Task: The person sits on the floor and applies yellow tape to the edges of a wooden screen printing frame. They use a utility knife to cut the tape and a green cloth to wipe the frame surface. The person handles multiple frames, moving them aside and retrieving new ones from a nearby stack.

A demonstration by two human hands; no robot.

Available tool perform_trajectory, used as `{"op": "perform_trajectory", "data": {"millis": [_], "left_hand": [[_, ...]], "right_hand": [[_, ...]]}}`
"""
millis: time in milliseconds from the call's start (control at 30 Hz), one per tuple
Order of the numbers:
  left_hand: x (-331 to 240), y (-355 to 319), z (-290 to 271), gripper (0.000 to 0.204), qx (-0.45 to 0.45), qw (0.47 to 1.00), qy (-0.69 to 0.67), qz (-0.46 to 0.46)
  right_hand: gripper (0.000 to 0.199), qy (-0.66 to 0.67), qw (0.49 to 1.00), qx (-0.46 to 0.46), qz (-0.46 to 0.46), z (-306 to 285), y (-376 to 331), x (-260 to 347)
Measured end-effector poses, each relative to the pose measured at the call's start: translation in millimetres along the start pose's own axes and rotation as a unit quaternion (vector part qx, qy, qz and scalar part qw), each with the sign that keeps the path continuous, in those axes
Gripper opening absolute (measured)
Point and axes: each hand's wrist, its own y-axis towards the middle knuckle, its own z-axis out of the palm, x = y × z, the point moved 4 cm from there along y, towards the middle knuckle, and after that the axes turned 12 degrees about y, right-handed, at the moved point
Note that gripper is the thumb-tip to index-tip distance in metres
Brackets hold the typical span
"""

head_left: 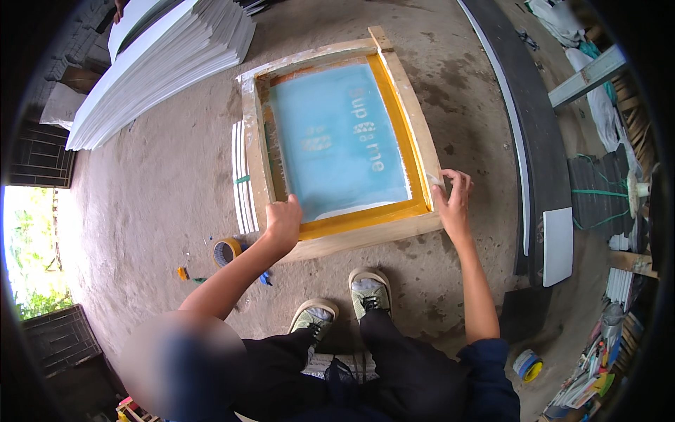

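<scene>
A wooden screen printing frame (422, 133) lies on the floor in front of my feet. Its blue mesh (330, 141) carries pale lettering, and yellow tape (365, 220) borders the mesh on the near and right sides. My left hand (283, 224) is closed on the frame's near left corner, fingers curled over the inner edge. At the near right corner, my right hand (453, 200) grips the right rail, thumb on the wood and fingers bent. A thin, pale strip (433, 178) shows beside that thumb; whether the fingers touch it I cannot tell.
White sheets (242, 176) stick out along the frame's left side. A tall stack of white sheets (176, 63) stands at the far left. Tape rolls (226, 251) lie near my left arm and at lower right (527, 366). Dark boards (524, 141) run along the right.
</scene>
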Motion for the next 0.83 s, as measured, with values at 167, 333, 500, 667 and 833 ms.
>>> {"op": "perform_trajectory", "data": {"millis": [167,333,500,667,833], "left_hand": [[-20,-5,-42,0.036,-0.252,0.953,0.068,0.151],[-54,18,-62,0.048,-0.460,0.752,0.012,0.472],[-99,45,-87,0.055,-0.443,0.735,-0.115,0.501],[-119,52,-106,0.056,-0.478,0.737,-0.101,0.468],[-119,45,-107,0.059,-0.473,0.774,-0.068,0.414]], "right_hand": [[0.039,0.008,0.998,-0.055,0.008,3,1,-10],[0.040,0.030,0.998,-0.047,0.017,11,4,-11],[0.041,0.037,0.998,-0.029,0.046,11,2,-12],[0.041,0.024,0.998,-0.014,0.062,12,2,-11],[0.042,0.008,0.998,-0.009,0.054,15,5,-12]]}}
